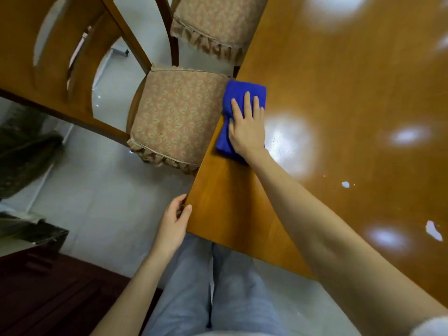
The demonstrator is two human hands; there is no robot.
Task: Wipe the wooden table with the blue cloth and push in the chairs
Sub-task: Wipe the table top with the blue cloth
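Head view, the only one, looks down on a corner of the wooden table (339, 81), and by my reading the wiping step is in hand. The right hand (247, 124) lies flat on the folded blue cloth (238, 89), fingers straight and slightly spread, palm pressing it onto the tabletop; nothing is pinched. The cloth sits right at the table's left edge, just beside the cushioned seat of the near chair (174, 117). The left hand (173, 224) grips the table's near corner, thumb on top and fingers curled under the edge, apparently as a brace. Fine specks show in the glare just right of the cloth, and white scraps (433, 231) lie well apart from it toward the right side, so much of the surface looks unwiped. The next move probably calls for sweeping the cloth rightward over the specks and on to the scraps, keeping the palm flat so the fold does not bunch. The near chair stands pulled out, seat clear of the table, while the far chair (213, 23) is partly tucked under; pushing them in is not yet done.
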